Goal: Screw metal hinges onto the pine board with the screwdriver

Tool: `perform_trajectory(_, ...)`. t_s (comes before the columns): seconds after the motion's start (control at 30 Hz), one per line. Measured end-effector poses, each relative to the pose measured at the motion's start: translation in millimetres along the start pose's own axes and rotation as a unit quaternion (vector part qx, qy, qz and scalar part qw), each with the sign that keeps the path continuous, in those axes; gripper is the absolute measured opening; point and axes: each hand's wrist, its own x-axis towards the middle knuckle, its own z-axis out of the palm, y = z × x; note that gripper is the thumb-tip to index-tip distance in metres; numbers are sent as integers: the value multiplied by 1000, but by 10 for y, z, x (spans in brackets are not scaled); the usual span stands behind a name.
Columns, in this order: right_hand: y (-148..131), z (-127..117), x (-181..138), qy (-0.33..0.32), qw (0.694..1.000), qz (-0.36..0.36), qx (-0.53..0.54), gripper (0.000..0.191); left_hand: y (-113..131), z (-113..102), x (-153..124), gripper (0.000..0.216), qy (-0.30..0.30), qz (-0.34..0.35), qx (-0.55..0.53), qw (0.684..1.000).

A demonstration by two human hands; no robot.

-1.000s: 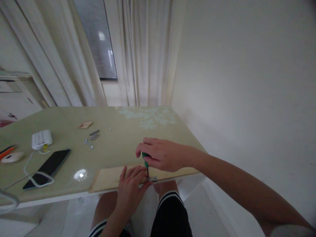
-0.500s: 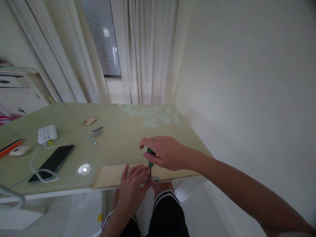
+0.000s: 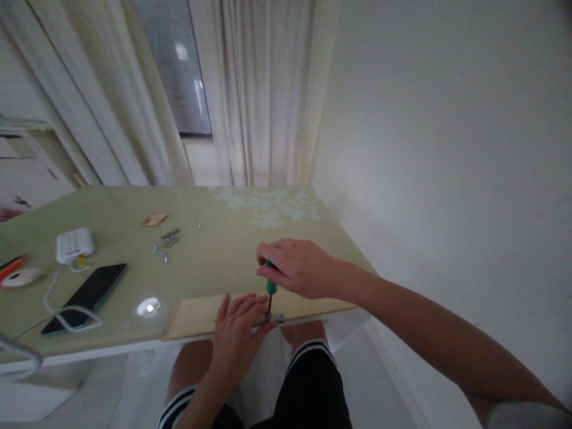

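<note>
The screwdriver is now tipped nearer upright, grasped by the right hand, seemingly better aligned; the board is touched by the left hand, grip unclear.

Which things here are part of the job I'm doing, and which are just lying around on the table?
In the job:
green-handled screwdriver, in the right hand
wooden board, under the left hand
small metal plate at the board's edge
probably the loose screws and metal pieces

Just lying about:
smartphone
white charger
orange item
white oval object
</note>
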Motion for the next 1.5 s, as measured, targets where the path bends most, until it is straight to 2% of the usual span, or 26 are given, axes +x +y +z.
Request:
perform_trajectory(0.1, 14, -54, -51, -18, 991, -120, 56, 19, 4, -4, -2, 13, -6, -4, 2, 1000)
perform_trajectory(0.17, -9, -58, -66, -14, 990, -129, 63, 21, 6, -4, -6, 11, -8, -4, 4, 1000)
perform_trajectory(0.23, -49, -25, -47, -1, 995, -89, 45, 22, 4, 0, -12, 11, -5, -4, 4, 1000)
perform_trajectory(0.33, -109, 51, 29, 2, 998, 35, -46, 54, -3, 7, -17, 14, 1, -3, 0, 1000)
perform_trajectory(0.4, -128, 83, 81, 4, 987, 114, -115, 69, -10, 7, -14, 16, -1, -2, -5, 1000)
perform_trajectory(0.47, -120, 91, 110, 8, 980, 141, -140, 67, -17, 0, -5, 15, -6, -2, -7, 1000)
perform_trajectory(0.53, -85, 77, 107, 10, 990, 96, -99, 51, -16, -12, 7, 13, -6, 1, -8, 1000)
perform_trajectory(0.63, -18, 27, 58, 10, 999, -48, 14, 27, 5, -40, 21, 9, 0, 6, -8, 1000)
perform_trajectory(0.7, 9, -14, 20, -1, 989, -128, 69, 28, 27, -60, 25, 8, 5, 3, -8, 1000)
perform_trajectory(0.77, 11, -42, -3, -19, 983, -152, 98, 33, 42, -74, 24, 9, 8, -1, -9, 1000)
perform_trajectory(0.8, 3, -46, -6, -26, 984, -142, 102, 34, 43, -76, 24, 9, 7, -1, -11, 1000)
perform_trajectory(0.87, -26, -33, 6, -27, 994, -73, 75, 32, 36, -70, 24, 7, 3, -2, -13, 1000)
perform_trajectory(0.97, -73, 17, 46, -9, 995, 85, -43, 56, 18, -46, 29, 8, -4, -6, -19, 1000)
perform_trajectory(1.03, -88, 47, 65, 2, 986, 135, -98, 60, 17, -28, 31, 8, -6, -10, -22, 1000)
perform_trajectory(1.1, -83, 68, 63, 9, 990, 110, -86, 46, 25, -11, 28, 9, -5, -15, -22, 1000)
perform_trajectory(1.17, -64, 85, 47, 19, 998, 51, -31, 32, 36, 7, 21, 12, -4, -14, -20, 1000)
perform_trajectory(1.27, -33, 123, 27, 35, 999, -14, 35, 25, 47, 24, 13, 12, -7, -9, -21, 1000)
perform_trajectory(1.37, 0, 195, 37, 63, 997, 26, 26, 23, 61, 12, 11, 8, -10, -11, -25, 1000)
perform_trajectory(1.43, 31, 254, 47, 81, 993, 86, 8, 31, 74, -7, 7, 9, -15, -7, -26, 1000)
perform_trajectory(1.5, 68, 308, 38, 93, 989, 111, 16, 38, 83, -25, 0, 15, -19, 1, -25, 1000)
